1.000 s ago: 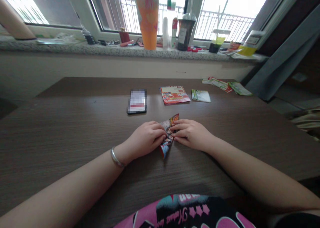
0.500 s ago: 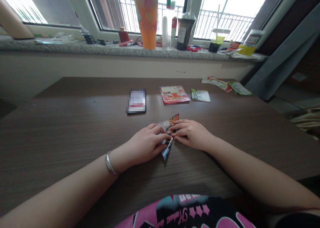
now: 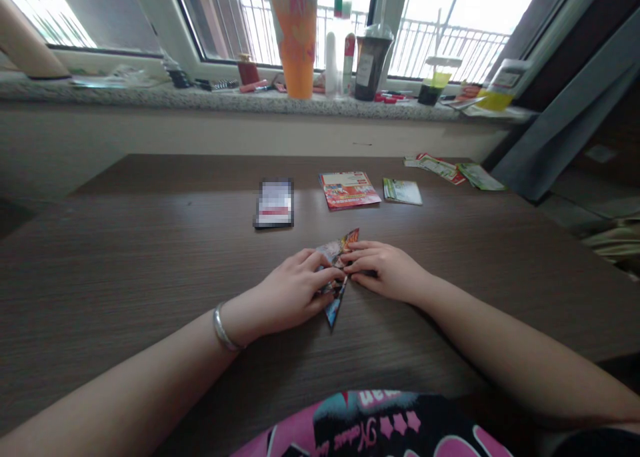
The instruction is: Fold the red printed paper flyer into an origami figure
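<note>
A small piece of colourful printed paper, folded into a pointed triangular shape, lies on the table between my hands. My left hand covers its left side, with the fingers curled over it and the fingertips pressed on the middle. From the right, my right hand holds the paper's edge with its fingertips, close against the left fingers. One orange and yellow corner sticks out at the top and a blue point at the bottom. The paper's centre is mostly hidden under the fingers.
On the brown table beyond my hands lie a blurred-out phone-sized object, a stack of red printed papers, a small card stack and loose leaflets. Cups, including a tall orange one, stand on the windowsill.
The blue lower point of the paper now lies flatter and shows more of its printed face. Both hands stay almost in place, with slight finger shifts.
</note>
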A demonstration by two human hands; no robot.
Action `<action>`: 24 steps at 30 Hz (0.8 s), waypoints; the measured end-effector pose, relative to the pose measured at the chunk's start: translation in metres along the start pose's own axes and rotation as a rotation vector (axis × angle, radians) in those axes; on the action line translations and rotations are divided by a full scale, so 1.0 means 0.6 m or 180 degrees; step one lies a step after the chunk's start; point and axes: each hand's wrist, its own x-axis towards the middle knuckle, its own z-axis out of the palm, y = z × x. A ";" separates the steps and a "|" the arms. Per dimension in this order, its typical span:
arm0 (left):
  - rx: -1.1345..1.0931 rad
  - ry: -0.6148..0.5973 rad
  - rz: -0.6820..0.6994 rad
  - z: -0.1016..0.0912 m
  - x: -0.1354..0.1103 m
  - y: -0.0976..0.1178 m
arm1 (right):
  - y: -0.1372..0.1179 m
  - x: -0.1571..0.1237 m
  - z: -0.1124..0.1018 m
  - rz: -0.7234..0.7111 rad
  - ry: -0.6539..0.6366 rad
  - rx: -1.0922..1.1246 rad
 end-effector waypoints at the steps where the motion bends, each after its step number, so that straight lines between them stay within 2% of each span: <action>1: 0.0013 -0.0004 -0.0005 0.000 0.000 0.000 | 0.000 0.000 0.000 0.0010 0.0003 0.0014; 12: 0.0124 0.0068 0.0046 0.002 -0.002 0.001 | -0.002 -0.007 0.006 -0.0002 0.0169 0.0125; 15: 0.0125 0.0069 0.0047 0.002 -0.003 0.002 | -0.010 -0.008 0.003 -0.0023 0.0211 -0.0093; 19: 0.0137 0.0108 0.0047 0.002 -0.004 0.003 | -0.017 -0.008 -0.002 0.0179 0.0194 -0.0482; 24: 0.0176 0.0094 0.0053 0.004 -0.003 0.004 | -0.013 -0.007 -0.003 0.0233 0.0114 -0.0629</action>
